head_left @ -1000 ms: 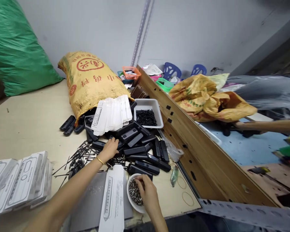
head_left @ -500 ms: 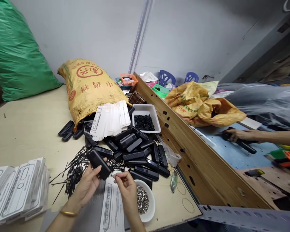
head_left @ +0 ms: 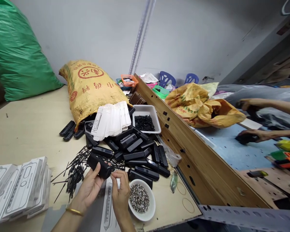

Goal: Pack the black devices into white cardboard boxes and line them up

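Note:
My left hand (head_left: 93,187) is wrapped round a black plastic case (head_left: 96,162), which is tilted with its near end to the right. At that end my right hand (head_left: 120,188) has its fingertips pinched together; whatever they hold is hidden or too small to name. Below the hands lies a flat white printed box (head_left: 106,211). Beside my right hand stands a white bowl (head_left: 153,206) of small shiny metal pieces. Thin black sticks (head_left: 74,175) are strewn left of the case. Behind it is a heap of similar black cases (head_left: 132,156).
Packed white boxes (head_left: 21,190) are stacked at left. Folded white cartons (head_left: 111,120) lean on a yellow sack (head_left: 94,87); a white tray (head_left: 158,119) holds black pieces. A wooden divider (head_left: 195,154) borders the table. Beyond it another person's hands (head_left: 258,133) handle black items.
My right hand has come up against the end of the case, and the case has turned in my left hand. More of the bowl shows. Beyond the divider, the other person's second hand has appeared.

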Demonstrator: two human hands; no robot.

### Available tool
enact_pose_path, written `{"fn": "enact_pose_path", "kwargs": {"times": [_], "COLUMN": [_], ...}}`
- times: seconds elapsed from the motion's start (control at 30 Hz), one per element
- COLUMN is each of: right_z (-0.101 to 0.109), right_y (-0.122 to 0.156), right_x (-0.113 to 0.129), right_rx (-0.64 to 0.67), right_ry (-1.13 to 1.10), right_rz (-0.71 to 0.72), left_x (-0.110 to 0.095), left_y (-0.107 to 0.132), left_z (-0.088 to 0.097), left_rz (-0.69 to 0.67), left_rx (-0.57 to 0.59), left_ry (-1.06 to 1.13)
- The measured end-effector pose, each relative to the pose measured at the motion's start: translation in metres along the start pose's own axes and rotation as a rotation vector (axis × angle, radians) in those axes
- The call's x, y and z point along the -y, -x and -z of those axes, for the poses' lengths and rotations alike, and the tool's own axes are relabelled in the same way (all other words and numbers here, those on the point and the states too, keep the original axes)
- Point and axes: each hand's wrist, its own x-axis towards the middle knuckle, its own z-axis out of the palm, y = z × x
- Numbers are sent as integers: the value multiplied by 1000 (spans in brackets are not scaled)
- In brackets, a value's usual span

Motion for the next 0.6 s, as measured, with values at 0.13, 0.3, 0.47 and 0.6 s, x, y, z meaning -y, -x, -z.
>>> {"fn": "enact_pose_path", "kwargs": {"times": [0.13, 0.3, 0.47, 0.6], "right_z": [1, 3, 21, 44], "right_y": [-1, -4, -8, -12], "right_x": [-2, -3, -14, -18], "right_rx": [-5, 112, 159, 292], "right_ry": [-20, -164, -225, 107], "right_rz": [47, -160, -373, -275], "left_x": [4, 2, -21, -21], "left_y": [1, 7, 29, 25], "left_z": [4, -1, 12, 50], "left_rz": [-7, -58, -329, -458], "left_rx": [-40, -30, 99, 78], "left_ry": [-10, -83, -366, -876]}}
